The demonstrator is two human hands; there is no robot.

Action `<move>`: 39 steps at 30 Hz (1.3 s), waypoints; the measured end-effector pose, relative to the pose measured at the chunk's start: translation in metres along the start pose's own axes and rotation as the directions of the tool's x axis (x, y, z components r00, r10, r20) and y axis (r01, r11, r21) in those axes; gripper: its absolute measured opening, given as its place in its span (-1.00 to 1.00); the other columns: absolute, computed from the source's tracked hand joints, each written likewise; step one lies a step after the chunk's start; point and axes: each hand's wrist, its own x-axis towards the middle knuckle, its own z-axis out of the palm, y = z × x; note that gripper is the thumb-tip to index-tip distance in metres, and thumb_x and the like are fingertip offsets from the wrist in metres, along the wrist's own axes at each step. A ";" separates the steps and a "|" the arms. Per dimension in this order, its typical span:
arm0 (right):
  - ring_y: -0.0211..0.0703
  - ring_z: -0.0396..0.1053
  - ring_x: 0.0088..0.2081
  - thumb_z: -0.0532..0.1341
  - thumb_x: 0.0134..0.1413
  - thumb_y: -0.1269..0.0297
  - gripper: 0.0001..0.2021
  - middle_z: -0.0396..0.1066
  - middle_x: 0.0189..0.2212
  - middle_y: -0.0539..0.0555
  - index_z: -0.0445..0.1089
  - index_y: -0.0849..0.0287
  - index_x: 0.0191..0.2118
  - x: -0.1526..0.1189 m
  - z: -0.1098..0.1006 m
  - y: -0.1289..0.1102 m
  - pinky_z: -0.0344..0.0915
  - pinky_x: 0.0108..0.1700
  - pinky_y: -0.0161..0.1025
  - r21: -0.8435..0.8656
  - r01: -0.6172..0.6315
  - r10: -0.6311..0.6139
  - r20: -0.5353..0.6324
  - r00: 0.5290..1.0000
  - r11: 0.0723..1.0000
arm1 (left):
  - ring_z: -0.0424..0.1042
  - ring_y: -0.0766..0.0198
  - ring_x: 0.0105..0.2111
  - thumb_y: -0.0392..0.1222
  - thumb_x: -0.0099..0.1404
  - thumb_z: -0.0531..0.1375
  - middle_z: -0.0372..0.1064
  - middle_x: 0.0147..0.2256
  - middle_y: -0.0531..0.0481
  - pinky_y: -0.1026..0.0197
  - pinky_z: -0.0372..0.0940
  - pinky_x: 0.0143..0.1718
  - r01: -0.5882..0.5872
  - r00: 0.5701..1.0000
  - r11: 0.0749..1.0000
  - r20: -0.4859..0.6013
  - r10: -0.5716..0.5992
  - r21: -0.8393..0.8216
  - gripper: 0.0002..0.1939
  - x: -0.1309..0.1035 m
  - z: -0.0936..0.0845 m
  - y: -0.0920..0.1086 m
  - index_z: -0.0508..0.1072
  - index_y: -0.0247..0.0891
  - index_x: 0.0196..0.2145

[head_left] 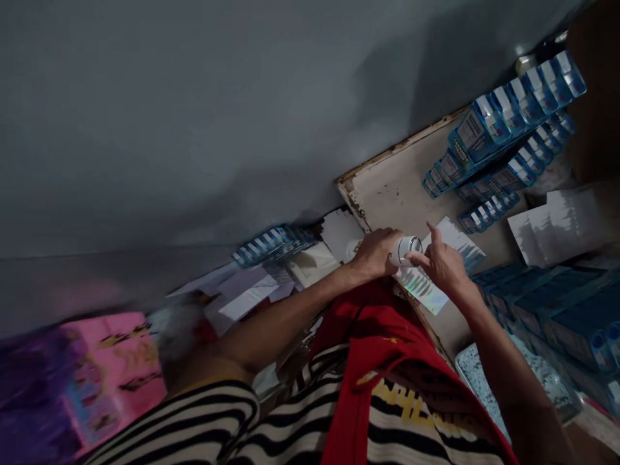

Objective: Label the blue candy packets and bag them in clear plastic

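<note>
A small white cylindrical container with a silvery rim and end is held sideways in front of the red apron. My left hand is wrapped round its left part. Beside its right end is my right hand, thumb at the rim, index finger stretched out and apart from the thumb. Just beyond and below the container lies a shiny, iridescent sheet on the table.
Blue packages stand in rows at the upper right, with more blue boxes below. A clear tray of pale blue pieces is at lower right. Papers and a pink package lie left. A grey wall rises behind.
</note>
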 end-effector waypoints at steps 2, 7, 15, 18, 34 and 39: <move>0.31 0.47 0.16 0.32 0.28 -0.25 -0.05 0.55 0.03 0.35 0.03 0.23 0.53 0.011 -0.007 0.004 0.38 0.15 0.14 0.003 0.224 -0.224 -0.020 0.974 0.975 | 0.53 -0.16 0.03 -0.07 0.00 0.49 0.56 0.00 -0.24 -0.04 0.39 0.10 -0.047 0.998 0.999 0.048 0.046 0.011 -0.36 0.009 -0.006 -0.011 0.51 -0.26 0.04; 0.08 0.47 0.17 0.27 0.41 0.04 -0.45 0.48 0.21 0.27 0.31 0.06 0.40 0.034 -0.005 0.000 0.37 0.19 -0.02 0.131 0.530 -0.539 0.044 0.841 0.838 | 0.54 -0.02 0.08 -0.08 -0.04 0.51 0.56 0.10 -0.10 0.12 0.38 0.11 -0.160 0.906 0.922 0.319 0.280 -0.354 -0.23 0.035 -0.022 -0.049 0.47 -0.20 0.14; 0.24 0.39 0.25 0.20 0.41 -0.18 -0.25 0.42 0.25 0.39 0.14 0.15 0.51 0.064 0.002 -0.021 0.32 0.23 0.11 -0.004 0.463 -0.463 0.007 0.886 0.886 | 0.57 -0.02 -0.02 -0.02 -0.18 0.57 0.61 -0.01 -0.10 0.14 0.43 -0.01 -0.088 0.916 0.879 0.308 0.256 -0.469 -0.21 0.054 -0.038 -0.080 0.54 -0.24 0.04; 0.19 0.41 0.19 0.24 0.38 -0.17 -0.31 0.38 0.26 0.35 0.26 0.08 0.46 0.068 0.004 -0.037 0.30 0.25 0.07 -0.051 0.664 -0.656 0.116 0.746 0.746 | 0.58 0.00 -0.07 0.02 -0.21 0.58 0.63 -0.11 -0.04 0.14 0.46 -0.04 -0.082 0.868 0.861 0.389 0.309 -0.501 -0.31 0.045 -0.043 -0.096 0.59 -0.20 -0.09; 0.08 0.48 0.15 0.18 0.45 -0.12 -0.44 0.35 0.29 0.22 0.30 -0.10 0.43 0.127 0.043 -0.069 0.44 0.12 -0.07 -0.070 0.303 -0.298 0.065 0.952 0.950 | 0.58 -0.02 -0.14 -0.14 -0.05 0.45 0.60 -0.16 -0.08 -0.02 0.54 -0.06 0.076 0.993 0.935 0.108 -0.041 -0.347 -0.49 0.048 -0.044 -0.117 0.52 -0.20 -0.09; 0.49 0.08 0.50 0.40 0.15 -0.22 -0.04 -0.09 0.56 0.41 0.09 0.00 0.54 0.099 0.072 -0.053 0.33 0.34 0.32 0.036 0.202 -0.189 -0.225 0.956 0.979 | 0.53 -0.09 0.06 -0.04 0.12 0.45 0.55 -0.07 -0.13 -0.18 0.46 0.16 0.105 0.967 0.976 -0.210 -0.146 -0.193 -0.41 0.162 -0.086 -0.112 0.45 -0.15 0.08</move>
